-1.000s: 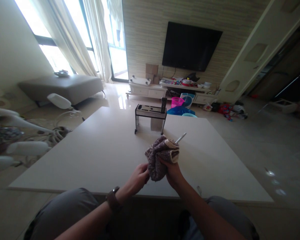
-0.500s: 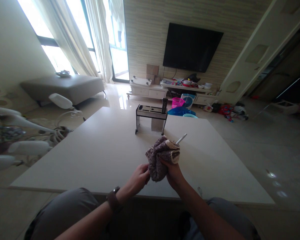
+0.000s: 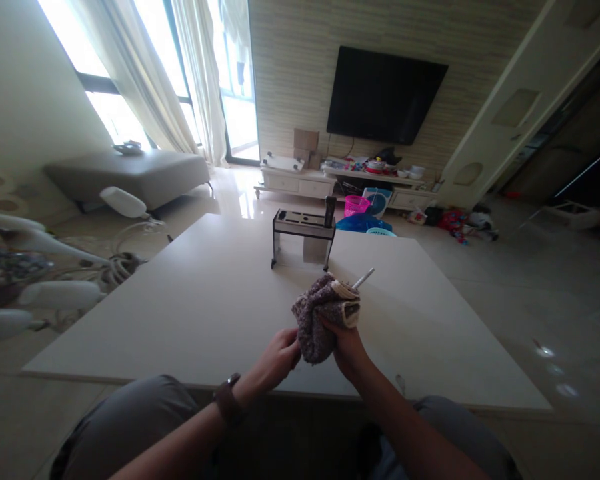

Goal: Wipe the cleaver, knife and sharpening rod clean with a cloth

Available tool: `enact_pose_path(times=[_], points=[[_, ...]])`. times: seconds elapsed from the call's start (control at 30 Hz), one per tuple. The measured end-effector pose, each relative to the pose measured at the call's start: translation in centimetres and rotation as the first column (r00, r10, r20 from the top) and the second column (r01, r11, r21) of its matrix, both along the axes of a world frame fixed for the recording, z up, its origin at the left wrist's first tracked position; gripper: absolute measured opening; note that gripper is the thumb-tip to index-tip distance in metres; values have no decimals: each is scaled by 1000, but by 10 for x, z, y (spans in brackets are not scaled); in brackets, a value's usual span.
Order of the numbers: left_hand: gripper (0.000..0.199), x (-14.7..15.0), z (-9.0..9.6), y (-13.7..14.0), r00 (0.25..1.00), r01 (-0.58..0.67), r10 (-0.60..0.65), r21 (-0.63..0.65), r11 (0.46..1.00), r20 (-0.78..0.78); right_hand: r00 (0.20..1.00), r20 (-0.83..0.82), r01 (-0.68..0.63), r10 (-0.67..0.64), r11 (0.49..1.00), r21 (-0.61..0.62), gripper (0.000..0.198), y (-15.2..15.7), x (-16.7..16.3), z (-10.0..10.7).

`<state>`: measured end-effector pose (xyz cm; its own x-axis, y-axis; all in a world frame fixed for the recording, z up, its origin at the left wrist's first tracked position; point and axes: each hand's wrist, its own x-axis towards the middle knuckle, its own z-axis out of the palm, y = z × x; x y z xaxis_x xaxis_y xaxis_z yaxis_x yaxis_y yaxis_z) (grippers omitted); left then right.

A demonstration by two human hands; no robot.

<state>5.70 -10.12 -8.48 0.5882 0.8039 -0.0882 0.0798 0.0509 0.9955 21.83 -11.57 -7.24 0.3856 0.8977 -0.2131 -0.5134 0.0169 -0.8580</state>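
Clutching a brown cloth over the white bench, lower centre, the right hand is closed; the left hand, curled, meets the cloth's edge, grip unclear.

Dim, with glare from windows

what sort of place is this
Most likely a living room in a home: a large flat television hangs on the wall above a low white cabinet, and long pale curtains hang at tall windows.
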Motion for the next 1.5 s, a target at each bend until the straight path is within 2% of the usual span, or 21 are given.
enact_pose_path(times=[0.53, 0.93, 1.1, 1.27, 1.37, 1.5], points=[[39, 0, -5, 1, 1000, 0, 0, 12, 1000, 4, 1000, -29, -2, 3, 1000, 6, 66, -1, 0, -2], [39, 1, 3, -1, 1000, 3, -3, -6, 1000, -7, 1000, 17, -12, 11, 1000, 26, 64, -1, 1, -8], [38, 0, -1, -1, 1000, 13, -13, -2, 1000, -6, 1000, 7, -7, 7, 1000, 22, 67, -2, 1, -8], [38, 1, -7, 0, 1000, 11, -11, 8, 1000, -5, 1000, 5, -20, 19, 1000, 21, 61, -1, 4, -10], [39, 2, -4, 0, 1000, 26, -26, 39, 999, -8, 1000, -17, -5, 6, 999, 42, 58, 4, 11, -9], [44, 2, 9, 1, 997, 43, -38, 79, 996, -64, 996, -56, 77, -73, 995, 64, 54, 16, 30, 1]])
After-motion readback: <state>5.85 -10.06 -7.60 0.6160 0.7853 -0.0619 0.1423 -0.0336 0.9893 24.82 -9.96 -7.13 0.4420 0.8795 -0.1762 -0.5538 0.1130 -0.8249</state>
